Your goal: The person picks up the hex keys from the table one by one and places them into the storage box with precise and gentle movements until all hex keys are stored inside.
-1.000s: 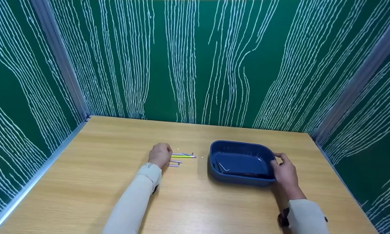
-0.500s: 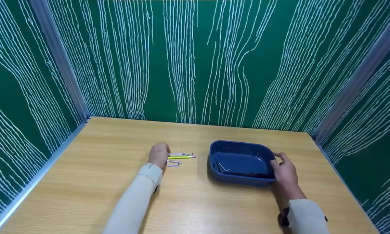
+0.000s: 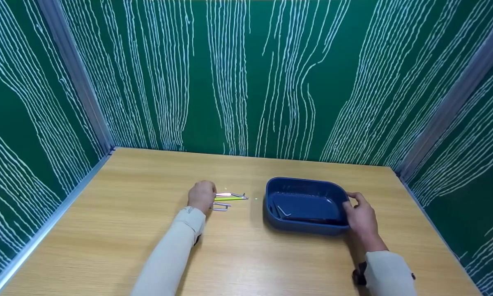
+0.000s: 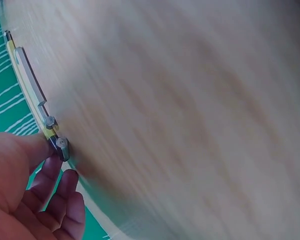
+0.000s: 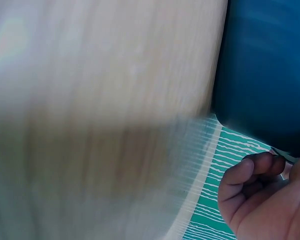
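Note:
On the wooden table, my left hand is at the near ends of a small group of thin tools. Thumb and fingertips pinch the bent end of a metal Allen key in the left wrist view; its shaft is hard to separate from the others. A yellow-green pencil-like stick lies alongside, and another Allen key lies nearer me. My right hand grips the right rim of a dark blue tray, thumb over the edge. Inside the tray lies an L-shaped Allen key.
A tiny pale speck is on the table between the tools and the tray. Green panels with white wavy lines enclose the table at the back and both sides.
My left hand shifted slightly left, then a little back right. The yellow-green stick tilted slightly, and the bar above it looks brighter now. My right hand and the tray stayed put.

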`<control>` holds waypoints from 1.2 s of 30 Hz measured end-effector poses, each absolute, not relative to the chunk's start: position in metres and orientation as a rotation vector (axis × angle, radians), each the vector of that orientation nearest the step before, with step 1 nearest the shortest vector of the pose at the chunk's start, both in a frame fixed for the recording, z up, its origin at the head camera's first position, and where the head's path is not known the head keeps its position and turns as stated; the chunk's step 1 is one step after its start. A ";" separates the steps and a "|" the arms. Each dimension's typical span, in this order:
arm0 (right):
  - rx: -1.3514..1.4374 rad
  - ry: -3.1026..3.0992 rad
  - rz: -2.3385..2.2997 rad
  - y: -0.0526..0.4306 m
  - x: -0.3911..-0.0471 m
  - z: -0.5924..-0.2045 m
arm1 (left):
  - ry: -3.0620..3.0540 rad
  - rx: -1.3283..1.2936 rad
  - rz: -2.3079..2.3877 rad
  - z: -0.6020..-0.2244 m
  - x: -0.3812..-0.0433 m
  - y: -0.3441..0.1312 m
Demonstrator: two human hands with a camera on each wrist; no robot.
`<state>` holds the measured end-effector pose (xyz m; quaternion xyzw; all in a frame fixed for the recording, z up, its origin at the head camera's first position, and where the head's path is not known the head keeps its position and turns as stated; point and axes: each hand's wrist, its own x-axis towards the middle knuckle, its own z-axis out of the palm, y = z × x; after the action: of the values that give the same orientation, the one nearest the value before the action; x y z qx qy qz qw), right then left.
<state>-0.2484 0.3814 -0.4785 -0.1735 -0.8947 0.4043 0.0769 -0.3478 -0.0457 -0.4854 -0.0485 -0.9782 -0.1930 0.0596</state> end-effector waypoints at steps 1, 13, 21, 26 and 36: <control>-0.521 -2.681 1.221 0.382 -0.248 -0.478 | -2.964 -0.146 -0.567 -0.486 -0.348 -0.046; -0.516 -2.664 1.253 0.383 -0.249 -0.478 | -2.994 -0.155 -0.543 -0.484 -0.348 -0.039; -0.483 -2.681 1.122 0.383 -0.250 -0.480 | -2.888 -0.273 -0.497 -0.484 -0.348 -0.037; -0.466 -2.687 1.076 0.385 -0.251 -0.481 | -2.873 -0.282 -0.507 -0.484 -0.347 -0.037; -0.505 -2.680 1.189 0.385 -0.252 -0.481 | -2.870 -0.289 -0.594 -0.484 -0.347 -0.038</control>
<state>-0.2517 0.3850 -0.4815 -0.1690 -0.8978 0.3982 0.0830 -0.3466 -0.0384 -0.4837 -0.0976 -0.9698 -0.2009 0.0982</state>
